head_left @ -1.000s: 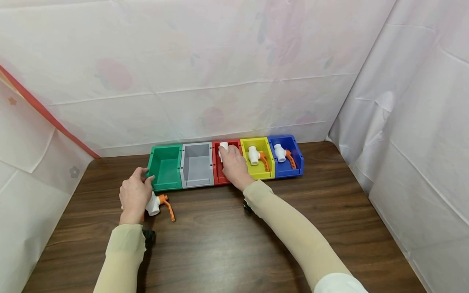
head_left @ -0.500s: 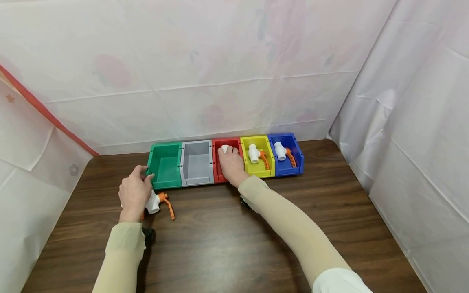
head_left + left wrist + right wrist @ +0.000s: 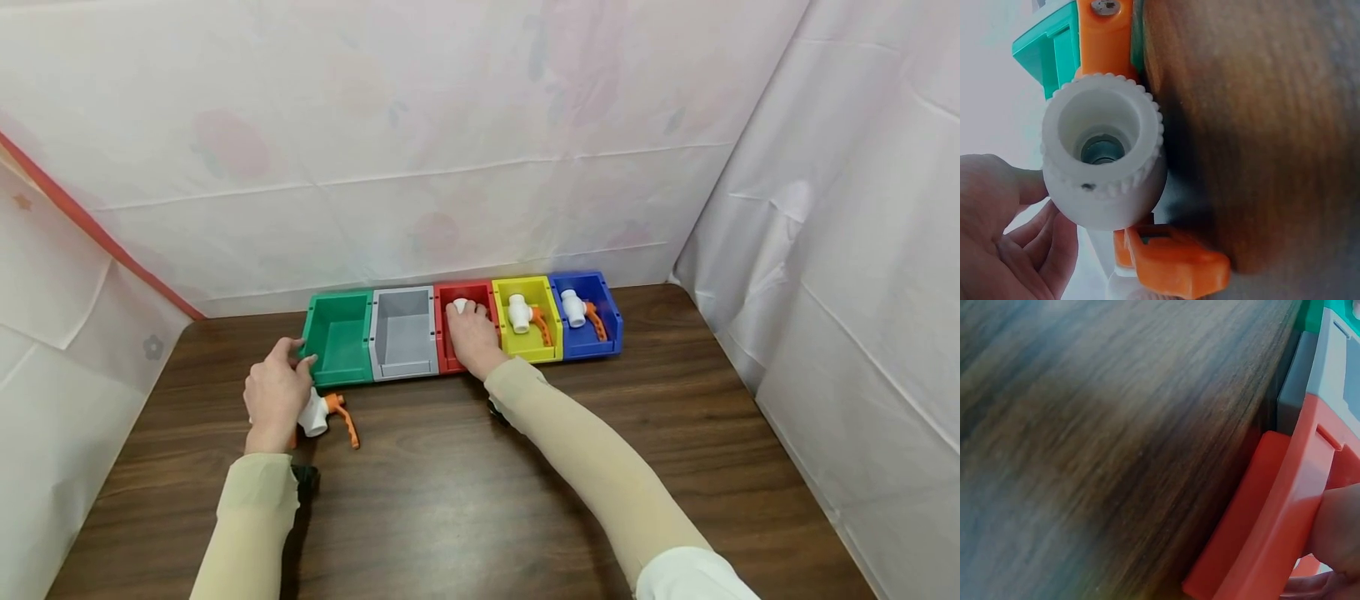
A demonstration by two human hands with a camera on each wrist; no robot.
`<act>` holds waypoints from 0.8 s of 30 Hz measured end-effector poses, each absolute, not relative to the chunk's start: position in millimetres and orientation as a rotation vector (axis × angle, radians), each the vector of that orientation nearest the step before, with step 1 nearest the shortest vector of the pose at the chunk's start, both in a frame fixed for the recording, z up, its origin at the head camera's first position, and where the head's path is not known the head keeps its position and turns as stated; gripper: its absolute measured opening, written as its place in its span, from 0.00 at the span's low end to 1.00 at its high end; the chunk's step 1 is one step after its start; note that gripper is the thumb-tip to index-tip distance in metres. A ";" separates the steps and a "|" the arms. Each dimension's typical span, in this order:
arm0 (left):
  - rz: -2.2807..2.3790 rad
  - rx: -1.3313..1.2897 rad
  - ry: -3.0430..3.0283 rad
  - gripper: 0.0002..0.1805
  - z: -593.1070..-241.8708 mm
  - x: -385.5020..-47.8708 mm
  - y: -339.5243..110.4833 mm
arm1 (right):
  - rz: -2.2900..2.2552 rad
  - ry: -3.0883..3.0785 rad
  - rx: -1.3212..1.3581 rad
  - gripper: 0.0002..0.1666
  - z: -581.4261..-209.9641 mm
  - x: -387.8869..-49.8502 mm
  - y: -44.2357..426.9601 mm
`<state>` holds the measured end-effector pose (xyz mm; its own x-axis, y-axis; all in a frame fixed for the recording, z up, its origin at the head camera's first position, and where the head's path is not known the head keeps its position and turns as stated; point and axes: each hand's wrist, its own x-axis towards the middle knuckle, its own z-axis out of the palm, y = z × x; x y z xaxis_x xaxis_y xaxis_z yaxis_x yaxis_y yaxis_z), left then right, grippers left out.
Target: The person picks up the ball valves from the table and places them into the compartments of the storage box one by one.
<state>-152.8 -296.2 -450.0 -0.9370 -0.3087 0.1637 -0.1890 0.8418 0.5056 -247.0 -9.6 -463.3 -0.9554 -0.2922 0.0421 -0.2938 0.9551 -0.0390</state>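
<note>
My right hand (image 3: 476,335) has sunk into the red bin (image 3: 446,355), grasping a white valve (image 3: 460,305) it mostly hides, while left of that bin my left hand (image 3: 274,396) touches the green bin (image 3: 342,337), grip unclear to me.

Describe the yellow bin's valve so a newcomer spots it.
On the wood-grain table, five bins stand in a row. The yellow bin is second from the right. Its white ball valve with orange lever lies uncovered, unlike the one under the right hand in the red bin, and against yellow, unlike its lookalike in the blue bin.
</note>
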 end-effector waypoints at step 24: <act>-0.743 0.424 -2.778 0.21 -452.5 -149.6 -296.1 | 0.233 -3.131 0.406 0.34 -458.0 -241.6 -11.7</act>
<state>-149.6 -296.1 -452.5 -0.9305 -0.3345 0.1492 -0.2154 0.8292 0.5159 -241.6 -11.7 -458.0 -0.9668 -0.2554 -0.0050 -0.2519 0.9563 -0.1486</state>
